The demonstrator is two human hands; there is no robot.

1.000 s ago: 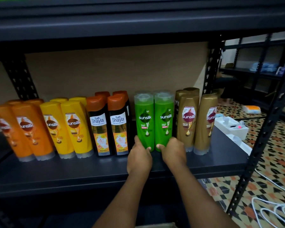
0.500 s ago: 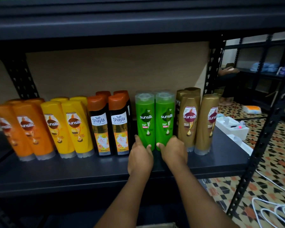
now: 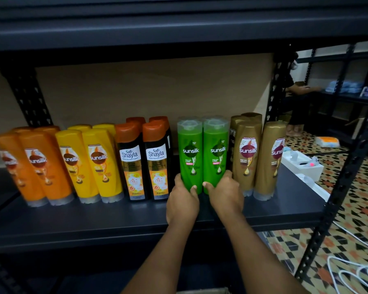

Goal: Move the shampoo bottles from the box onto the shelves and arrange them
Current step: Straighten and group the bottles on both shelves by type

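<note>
Nearest the camera, two bare forearms reach up to the front edge of the dark metal shelf (image 3: 136, 217), where the left hand (image 3: 182, 201) wraps the base of the left green Sunsilk bottle (image 3: 190, 155) and the right hand (image 3: 225, 195) wraps the base of the right green Sunsilk bottle (image 3: 217, 153), each hand closed around its own bottle with a thumb across the front. Both bottles stand upright, touching side by side, their feet on the shelf board, in the gap between the black Safi Shayla bottles (image 3: 145, 160) to the left and the gold Sunsilk bottles (image 3: 257, 158) to the right. These look like rigid, glossy plastic with some weight if full, so they are likely to slide easily on the smooth board yet tip if pushed high up; a low hold near the base, as here, seems the steadier place. Further left stand the yellow Sunsilk bottles (image 3: 89, 164) and the orange Sunsilk bottles (image 3: 34, 166), two deep. Behind the rows is a plain tan back panel (image 3: 147, 90). Beyond the upright at right lies a patterned tiled floor (image 3: 353, 198), with a white tray (image 3: 300, 164) on it; the box is hardly in view
</note>
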